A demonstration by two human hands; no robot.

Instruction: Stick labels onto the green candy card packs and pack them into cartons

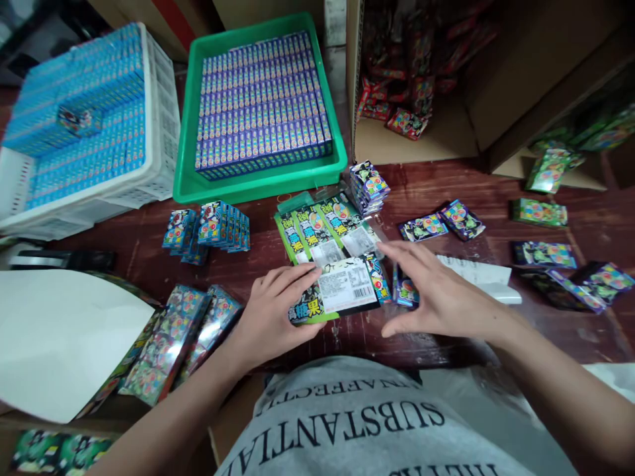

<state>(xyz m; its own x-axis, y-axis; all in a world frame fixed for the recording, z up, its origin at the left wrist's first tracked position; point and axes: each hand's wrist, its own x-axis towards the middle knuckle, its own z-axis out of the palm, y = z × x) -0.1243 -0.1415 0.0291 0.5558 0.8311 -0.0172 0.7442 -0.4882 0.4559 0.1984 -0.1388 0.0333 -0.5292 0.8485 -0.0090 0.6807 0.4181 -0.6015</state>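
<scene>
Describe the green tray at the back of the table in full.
The green tray looks like plastic, rectangular with raised walls and a flared rim. It sits flat on the dark wooden table, between a white crate and an open cardboard box. Neat rows of small purple boxes fill it. No hand touches it.

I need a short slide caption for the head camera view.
Left hand holds a green candy packet with white barcode label; open right hand hovers beside it on the dark wooden table.

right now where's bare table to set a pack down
Bare wood lies between the blue packs and the left hand, and right of the right hand below the white paper. Crowded around the green sleeves.
</scene>
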